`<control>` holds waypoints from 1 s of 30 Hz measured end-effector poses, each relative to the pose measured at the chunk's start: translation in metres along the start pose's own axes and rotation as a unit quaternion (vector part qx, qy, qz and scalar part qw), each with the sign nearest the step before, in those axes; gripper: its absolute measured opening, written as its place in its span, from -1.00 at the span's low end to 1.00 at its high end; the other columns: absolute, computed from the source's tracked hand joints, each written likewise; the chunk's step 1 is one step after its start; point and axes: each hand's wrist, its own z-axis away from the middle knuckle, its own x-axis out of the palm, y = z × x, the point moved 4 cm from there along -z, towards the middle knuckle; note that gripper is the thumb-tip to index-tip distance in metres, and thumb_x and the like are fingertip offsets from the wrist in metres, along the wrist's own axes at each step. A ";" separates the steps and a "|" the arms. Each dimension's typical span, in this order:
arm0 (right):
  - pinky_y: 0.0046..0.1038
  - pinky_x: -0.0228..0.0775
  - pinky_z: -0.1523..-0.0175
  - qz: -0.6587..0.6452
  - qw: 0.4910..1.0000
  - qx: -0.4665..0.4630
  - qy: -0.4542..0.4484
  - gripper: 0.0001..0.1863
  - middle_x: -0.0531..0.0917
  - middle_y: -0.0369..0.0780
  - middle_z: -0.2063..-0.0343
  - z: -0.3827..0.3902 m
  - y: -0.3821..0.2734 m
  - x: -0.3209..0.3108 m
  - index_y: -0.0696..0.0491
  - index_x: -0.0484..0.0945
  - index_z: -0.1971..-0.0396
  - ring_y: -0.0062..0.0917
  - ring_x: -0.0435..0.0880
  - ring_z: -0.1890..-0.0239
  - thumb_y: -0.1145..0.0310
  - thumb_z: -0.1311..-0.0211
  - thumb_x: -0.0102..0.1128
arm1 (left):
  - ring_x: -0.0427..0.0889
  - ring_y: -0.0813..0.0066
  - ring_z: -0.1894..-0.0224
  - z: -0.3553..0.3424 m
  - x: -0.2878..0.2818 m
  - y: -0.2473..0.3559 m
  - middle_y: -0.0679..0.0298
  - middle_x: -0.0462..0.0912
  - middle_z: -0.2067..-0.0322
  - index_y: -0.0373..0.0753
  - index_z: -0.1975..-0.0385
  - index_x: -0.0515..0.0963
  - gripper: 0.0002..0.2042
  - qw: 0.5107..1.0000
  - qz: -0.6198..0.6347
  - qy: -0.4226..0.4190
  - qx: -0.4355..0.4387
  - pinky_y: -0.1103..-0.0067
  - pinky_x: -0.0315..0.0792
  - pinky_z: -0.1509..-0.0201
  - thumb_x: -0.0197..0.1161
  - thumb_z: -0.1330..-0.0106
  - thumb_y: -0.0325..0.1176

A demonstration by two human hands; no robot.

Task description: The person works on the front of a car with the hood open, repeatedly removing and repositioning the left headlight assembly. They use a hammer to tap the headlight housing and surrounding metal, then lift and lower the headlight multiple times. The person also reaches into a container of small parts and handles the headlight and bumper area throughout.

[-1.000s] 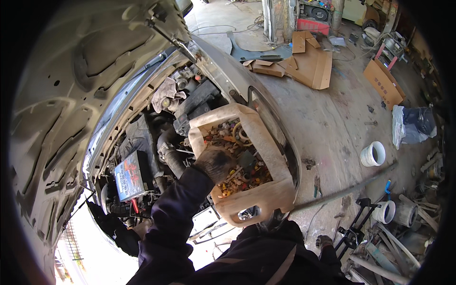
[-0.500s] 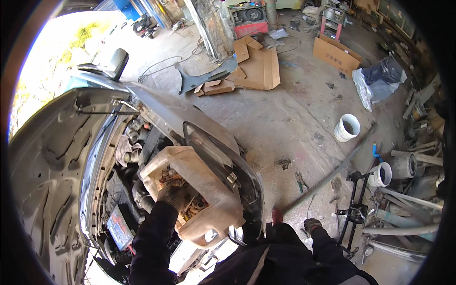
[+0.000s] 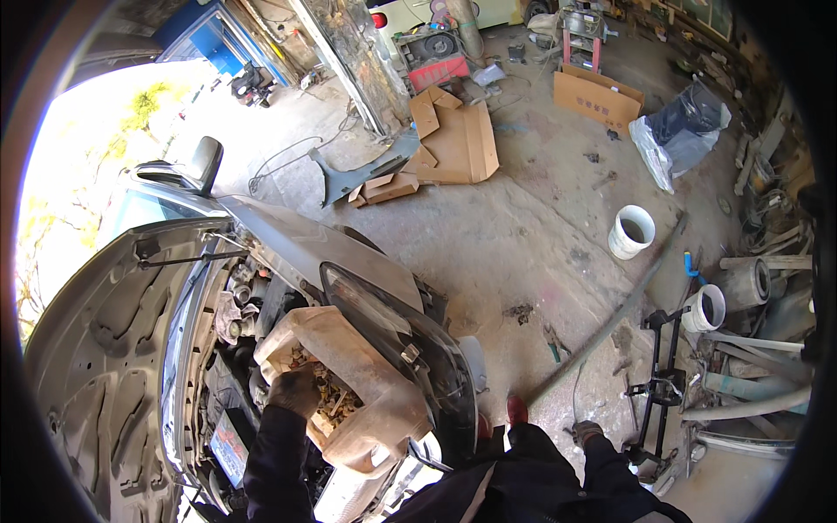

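Observation:
A cut-open tan plastic jug (image 3: 375, 436) rests on the front of a car with its hood raised. Small loose fasteners and clips (image 3: 336, 408), mostly yellowish and brown, lie in it. My left hand (image 3: 296, 392), in a dark glove, reaches into the opening at its left side. Its fingertips are among the small parts and too dim to read. Low at my right side hangs my right hand (image 3: 589, 432), gloved, with its fingers curled closed. Something small and dark seems to stick out of it, but I cannot make out what.
Left of the jug lie the engine bay with its battery (image 3: 228, 449) and the raised hood (image 3: 113, 349). A headlight (image 3: 370, 301) borders the jug. Flattened cardboard (image 3: 462, 144), a white bucket (image 3: 629, 234), a long pole (image 3: 602, 336) and a black metal frame (image 3: 667, 383) are on the floor.
The whole view has shifted, with the jug now lower. My left hand has drawn toward the jug's left edge, baring more of the small parts. My right hand stays low and closed.

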 end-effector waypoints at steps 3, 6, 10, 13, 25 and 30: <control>-0.03 0.66 -0.25 0.043 0.999 -0.012 0.009 -0.70 0.82 -0.02 -0.05 0.019 -0.011 -0.041 -0.07 0.80 -0.02 -0.07 0.80 -0.16 0.19 -0.46 0.21 | 0.78 0.09 0.37 0.028 -0.055 0.018 0.14 0.75 0.46 -0.15 0.37 0.63 -0.97 0.984 -0.060 0.161 0.047 0.25 0.68 0.12 0.34 -0.23 -0.43; 0.04 0.72 -0.13 0.073 0.996 -0.043 0.032 -0.70 0.86 -0.04 0.10 0.025 -0.033 -0.089 -0.01 0.84 0.12 -0.08 0.86 -0.04 0.28 -0.49 0.11 | 0.78 0.14 0.39 0.059 -0.109 0.062 0.10 0.75 0.44 -0.27 0.28 0.70 -0.92 0.974 0.110 0.196 -0.023 0.36 0.70 0.13 0.41 -0.26 -0.52; -0.13 0.64 -0.20 -0.225 0.951 -0.058 0.202 -0.69 0.81 -0.03 0.09 0.042 -0.089 -0.176 0.00 0.73 -0.02 -0.11 0.79 -0.09 0.11 -0.52 0.24 | 0.74 0.11 0.30 0.088 -0.144 0.153 0.10 0.77 0.28 -0.29 0.10 0.70 -0.75 0.969 0.138 0.203 -0.003 0.31 0.62 0.15 0.46 -0.22 -0.56; -0.32 0.60 -0.28 -0.330 0.890 -0.243 0.200 -0.59 0.83 -0.07 -0.05 0.085 -0.168 -0.250 0.06 0.74 -0.16 -0.34 0.79 -0.13 0.06 -0.59 0.25 | 0.79 0.19 0.25 0.108 -0.144 0.233 0.11 0.78 0.25 -0.25 0.06 0.74 -0.65 0.959 0.173 0.196 0.105 0.38 0.65 0.14 0.44 -0.15 -0.71; -0.39 0.55 -0.32 -0.468 0.777 -0.414 -0.073 -0.55 0.80 -0.16 -0.05 0.275 -0.303 -0.384 -0.01 0.73 -0.19 -0.40 0.78 -0.16 -0.03 -0.59 0.28 | 0.72 0.04 0.20 0.101 -0.111 0.372 0.12 0.78 0.20 -0.22 -0.18 0.64 -0.51 0.902 0.210 0.249 0.284 0.22 0.61 0.08 0.40 -0.21 -0.66; -0.41 0.58 -0.23 -0.491 0.762 -0.421 0.031 -0.63 0.81 -0.20 0.03 0.291 -0.293 -0.379 0.10 0.74 -0.10 -0.48 0.78 -0.01 0.16 -0.50 0.42 | 0.73 0.01 0.19 0.103 -0.109 0.377 0.08 0.77 0.17 -0.28 -0.20 0.61 -0.52 0.888 0.207 0.284 0.295 0.20 0.62 0.06 0.40 -0.23 -0.66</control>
